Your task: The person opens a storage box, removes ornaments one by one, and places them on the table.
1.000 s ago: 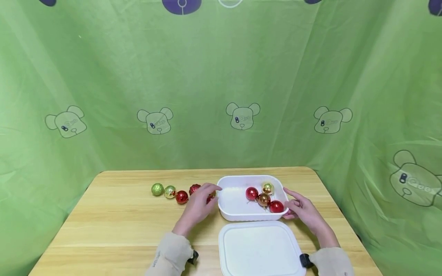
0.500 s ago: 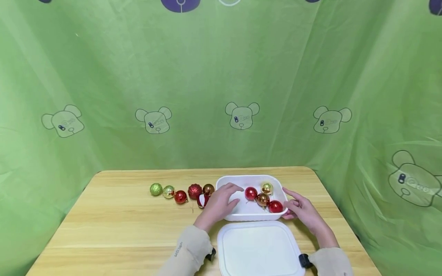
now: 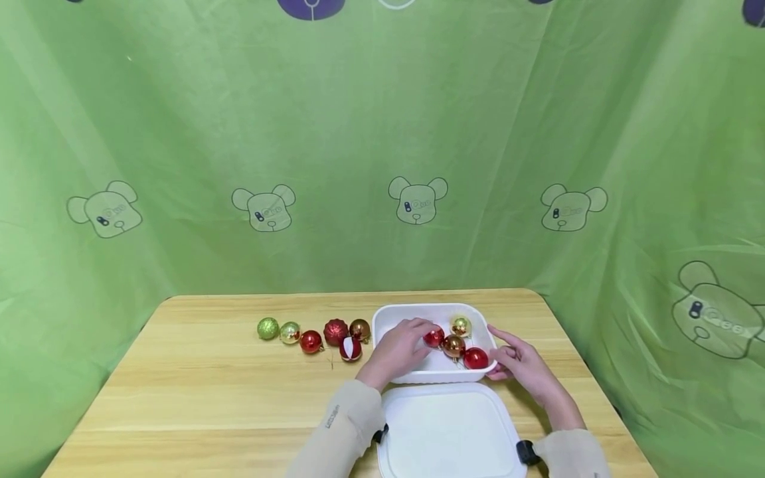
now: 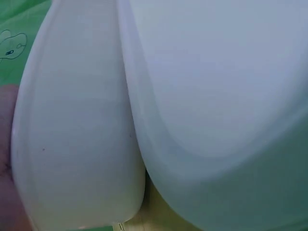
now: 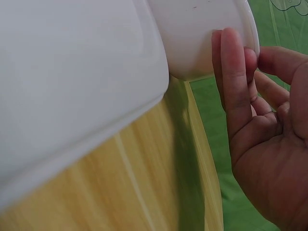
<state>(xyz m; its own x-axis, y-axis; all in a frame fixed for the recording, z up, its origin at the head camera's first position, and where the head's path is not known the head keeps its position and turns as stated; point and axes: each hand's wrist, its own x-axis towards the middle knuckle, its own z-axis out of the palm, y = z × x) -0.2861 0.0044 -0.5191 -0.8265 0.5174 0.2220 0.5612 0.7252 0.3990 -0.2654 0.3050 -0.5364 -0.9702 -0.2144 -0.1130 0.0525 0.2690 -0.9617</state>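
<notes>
A white box (image 3: 391,378) holds two red balls (image 3: 475,358), a copper-coloured ball (image 3: 453,346) and a gold ball (image 3: 461,325). My left hand (image 3: 399,352) reaches over its near rim, fingertips at the left side of the upper red ball (image 3: 434,336); whether they pinch it is unclear. Only a blurred part of that hand (image 4: 7,163) shows in the left wrist view, beside the box (image 4: 77,120). With fingers and thumb, my right hand (image 3: 528,372) grips the box's right end. The right wrist view shows this hand (image 5: 269,144) at the box rim (image 5: 251,24).
In front of the box lies a white lid (image 3: 451,431). Left of the box, on the wooden table (image 3: 209,398), several balls form a rough row, from a green glittery ball (image 3: 267,328) to a brown ball (image 3: 360,330), with a red and white ball (image 3: 350,348) nearer.
From beside the box's left end, my left hand has moved right into it, up to a red ball. The row of balls is now uncovered. My right hand stays at the box's right end.
</notes>
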